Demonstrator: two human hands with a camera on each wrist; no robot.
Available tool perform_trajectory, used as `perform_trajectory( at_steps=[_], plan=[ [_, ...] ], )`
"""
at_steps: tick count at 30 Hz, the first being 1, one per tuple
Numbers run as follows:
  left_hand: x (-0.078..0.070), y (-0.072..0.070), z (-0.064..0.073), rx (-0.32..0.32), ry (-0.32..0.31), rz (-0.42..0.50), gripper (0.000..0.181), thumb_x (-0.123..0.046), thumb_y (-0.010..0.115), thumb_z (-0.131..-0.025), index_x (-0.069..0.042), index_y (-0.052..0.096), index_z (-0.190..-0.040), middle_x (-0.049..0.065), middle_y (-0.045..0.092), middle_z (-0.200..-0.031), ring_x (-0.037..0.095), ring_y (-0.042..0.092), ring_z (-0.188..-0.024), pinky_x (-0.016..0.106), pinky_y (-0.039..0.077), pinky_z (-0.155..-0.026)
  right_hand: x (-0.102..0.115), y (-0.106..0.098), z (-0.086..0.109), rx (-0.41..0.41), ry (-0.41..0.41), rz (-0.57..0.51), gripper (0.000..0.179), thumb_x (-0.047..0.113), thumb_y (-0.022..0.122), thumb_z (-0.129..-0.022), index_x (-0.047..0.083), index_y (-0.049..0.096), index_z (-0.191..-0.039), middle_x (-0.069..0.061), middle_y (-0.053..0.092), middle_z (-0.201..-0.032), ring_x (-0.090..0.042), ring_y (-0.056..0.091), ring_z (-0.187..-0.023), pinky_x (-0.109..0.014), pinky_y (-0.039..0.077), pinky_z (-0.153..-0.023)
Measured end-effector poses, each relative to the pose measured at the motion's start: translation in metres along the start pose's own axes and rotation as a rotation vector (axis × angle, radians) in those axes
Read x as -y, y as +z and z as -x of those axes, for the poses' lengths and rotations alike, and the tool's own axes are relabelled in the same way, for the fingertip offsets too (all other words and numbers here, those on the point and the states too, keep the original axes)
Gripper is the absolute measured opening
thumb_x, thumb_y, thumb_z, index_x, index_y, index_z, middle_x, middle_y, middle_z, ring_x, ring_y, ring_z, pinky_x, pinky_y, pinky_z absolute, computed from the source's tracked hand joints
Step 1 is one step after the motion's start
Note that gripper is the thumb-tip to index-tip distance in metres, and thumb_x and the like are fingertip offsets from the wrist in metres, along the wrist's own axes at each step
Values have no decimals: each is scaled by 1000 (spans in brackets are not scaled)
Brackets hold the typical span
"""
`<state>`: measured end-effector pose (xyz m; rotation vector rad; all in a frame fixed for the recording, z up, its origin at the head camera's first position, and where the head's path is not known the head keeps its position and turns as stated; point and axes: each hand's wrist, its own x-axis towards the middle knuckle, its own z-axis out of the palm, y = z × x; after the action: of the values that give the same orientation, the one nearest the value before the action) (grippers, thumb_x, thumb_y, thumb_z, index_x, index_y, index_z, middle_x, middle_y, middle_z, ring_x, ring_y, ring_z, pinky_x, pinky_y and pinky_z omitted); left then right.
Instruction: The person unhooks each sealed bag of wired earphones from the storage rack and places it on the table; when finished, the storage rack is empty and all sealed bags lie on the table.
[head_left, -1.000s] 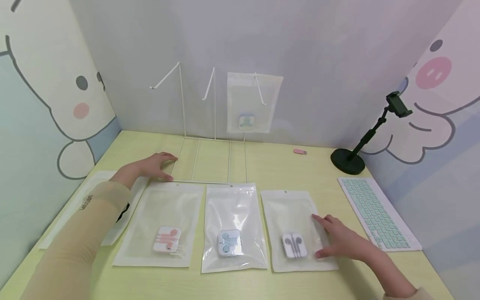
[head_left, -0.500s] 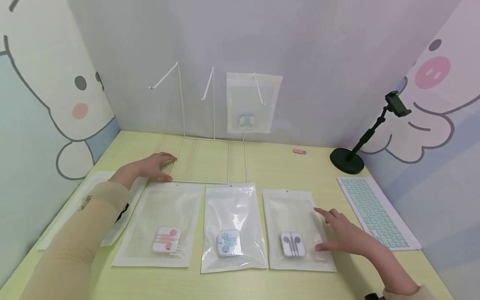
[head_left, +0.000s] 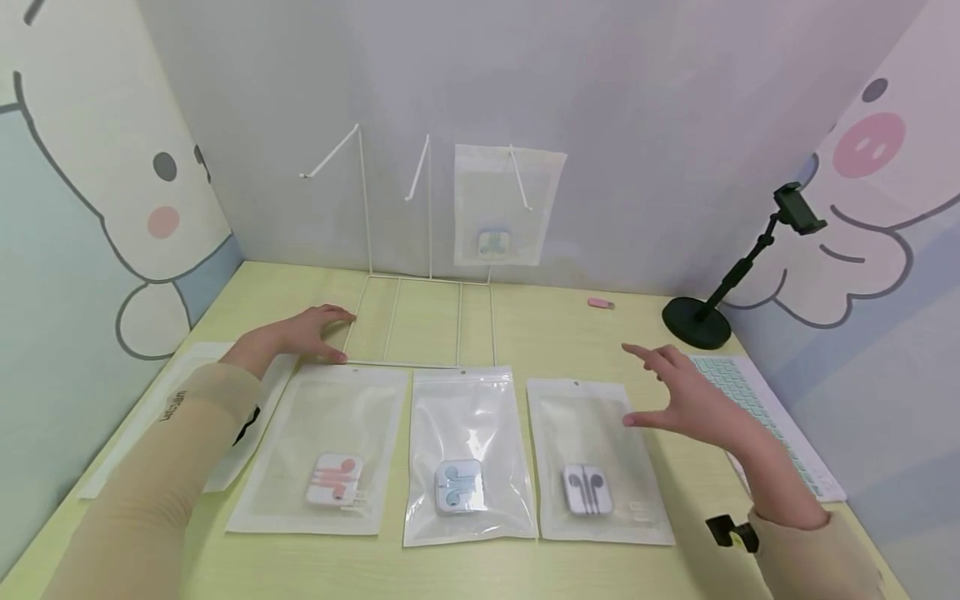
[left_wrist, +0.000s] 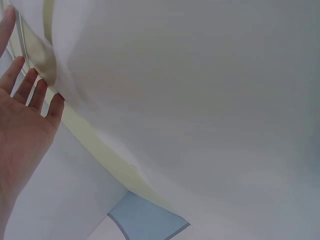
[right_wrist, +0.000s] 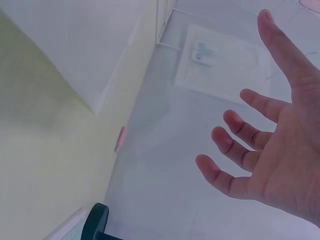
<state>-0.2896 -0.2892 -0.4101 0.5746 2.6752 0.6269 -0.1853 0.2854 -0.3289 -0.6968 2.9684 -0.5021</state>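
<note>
My left hand (head_left: 309, 332) rests at the left side of a white wire rack (head_left: 401, 364), fingertips at its left rail and thumb near the front corner. In the left wrist view, the left hand's fingers (left_wrist: 35, 95) are spread and nearly straight. My right hand (head_left: 686, 396) is held above the right edge of a bag with grey earphones (head_left: 587, 490), thumb and fingers apart, nothing between them. The right wrist view shows this hand's palm (right_wrist: 295, 160) and loosely bent fingers. A bag with green earphones (head_left: 498, 196) hangs on the rack's right hook.
A bag with pink earphones (head_left: 330, 425) and a glossy bag with blue earphones (head_left: 465, 425) lie in front of the rack. Another white bag (head_left: 176, 417) is under my left forearm. Rightward are a keyboard (head_left: 795, 442), a black phone stand (head_left: 696, 323) and a pink USB stick (head_left: 601, 303).
My right hand has lifted off the bag with grey earphones and moved up and away toward the back. That bag has shifted slightly. The left hand stays at the rack.
</note>
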Motion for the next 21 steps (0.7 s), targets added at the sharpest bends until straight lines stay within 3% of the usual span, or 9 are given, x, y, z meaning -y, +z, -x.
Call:
perform_trajectory(
  at_steps=[9, 15, 21],
  plan=[
    [0, -1, 0, 1, 2, -3, 82, -35, 75, -80, -1, 35, -143, 28, 24, -148, 50, 17, -136, 67, 18, -106, 4, -29, -44, -118, -56, -54, 92, 42, 78, -74, 17, 30, -148, -15, 42, -118, -27, 44, -101, -45, 45, -76],
    [1, -1, 0, 0, 1, -12, 82, -35, 75, -80, 0, 35, -143, 29, 24, -148, 50, 17, -136, 67, 17, -106, 5, -32, -82, -180, -52, -202, 87, 36, 77, -78, 25, 27, -149, -16, 39, -133, -31, 45, -115, -55, 45, -89],
    [0, -1, 0, -1, 5, -6, 83, -36, 75, -80, 0, 35, -143, 29, 24, -148, 50, 17, -135, 67, 17, -106, 4, -22, -119, -247, -19, -388, 84, 37, 74, -81, 30, 26, -149, -9, 28, -150, -30, 41, -129, -53, 46, -94]
  ],
)
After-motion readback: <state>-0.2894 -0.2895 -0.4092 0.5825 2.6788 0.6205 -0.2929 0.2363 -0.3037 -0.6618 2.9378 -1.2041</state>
